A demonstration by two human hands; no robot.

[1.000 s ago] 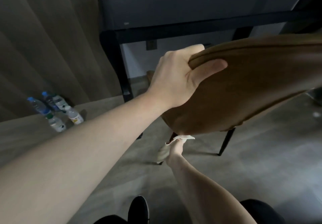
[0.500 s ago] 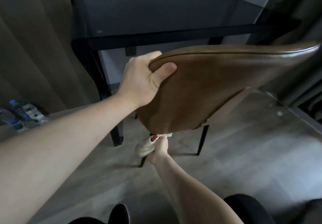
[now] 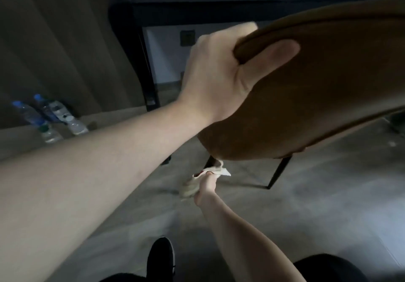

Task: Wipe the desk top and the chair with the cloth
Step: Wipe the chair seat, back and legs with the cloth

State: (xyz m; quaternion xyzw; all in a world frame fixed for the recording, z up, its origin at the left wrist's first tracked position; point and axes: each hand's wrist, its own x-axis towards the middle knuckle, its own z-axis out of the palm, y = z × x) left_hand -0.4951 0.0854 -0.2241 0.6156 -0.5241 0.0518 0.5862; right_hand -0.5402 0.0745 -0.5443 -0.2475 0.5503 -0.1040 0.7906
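A brown leather chair (image 3: pixel 317 97) fills the right half of the view, its backrest towards me. My left hand (image 3: pixel 221 77) grips the top left edge of the backrest, thumb on the near face. Lower down, my right hand (image 3: pixel 207 186) holds a crumpled pale cloth (image 3: pixel 192 185) against the chair's back left leg, just under the seat. The dark desk (image 3: pixel 197 9) stands behind the chair, its top mostly out of view.
Several plastic water bottles (image 3: pixel 50 117) stand on the floor at the left by a curtain. The desk's black leg (image 3: pixel 149 80) is behind my left hand. My black shoe (image 3: pixel 161 257) is at the bottom. Grey floor spreads to the right.
The view swung back to the left, bringing the bottles into sight again. My left hand keeps its grip on the backrest and my right hand stays with the cloth at the chair leg.
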